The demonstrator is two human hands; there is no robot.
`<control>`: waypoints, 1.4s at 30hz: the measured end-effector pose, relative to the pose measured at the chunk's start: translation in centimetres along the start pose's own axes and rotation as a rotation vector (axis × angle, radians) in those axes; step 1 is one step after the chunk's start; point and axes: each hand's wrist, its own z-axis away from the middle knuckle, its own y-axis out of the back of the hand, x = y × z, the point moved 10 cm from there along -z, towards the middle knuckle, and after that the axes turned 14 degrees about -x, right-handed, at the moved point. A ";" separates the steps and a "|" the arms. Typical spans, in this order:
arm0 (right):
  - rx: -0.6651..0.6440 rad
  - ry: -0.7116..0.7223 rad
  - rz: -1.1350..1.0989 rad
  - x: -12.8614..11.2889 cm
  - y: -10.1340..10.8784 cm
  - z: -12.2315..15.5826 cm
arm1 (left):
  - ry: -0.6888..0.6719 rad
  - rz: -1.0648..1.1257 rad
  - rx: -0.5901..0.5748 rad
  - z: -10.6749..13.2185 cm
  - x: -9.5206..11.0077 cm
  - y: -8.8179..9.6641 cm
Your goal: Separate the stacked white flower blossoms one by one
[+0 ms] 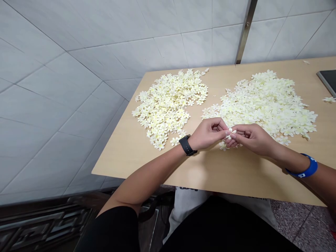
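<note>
As the left hand (211,133) and right hand (253,138) pinch one flower (231,132), I see a flower heap (267,101) just beyond them.

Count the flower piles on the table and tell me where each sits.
2: the left pile, on the left of the table, and the right pile, beyond the left hand and right hand, which hide part of its near edge.

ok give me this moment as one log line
left hand: pinching small flower | right hand: at same flower | left flower pile: on table | right flower pile: on table
</note>
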 end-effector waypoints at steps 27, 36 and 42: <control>-0.001 -0.002 -0.114 0.6 1.6 -0.2 | 0.023 -0.028 0.049 -0.2 -0.8 0.3; 0.117 0.049 -0.138 1.3 2.8 -0.2 | -0.080 -0.421 0.205 0.8 1.8 1.3; 0.183 0.083 -0.040 -0.3 2.4 0.5 | 0.028 -0.106 0.209 0.7 0.0 0.8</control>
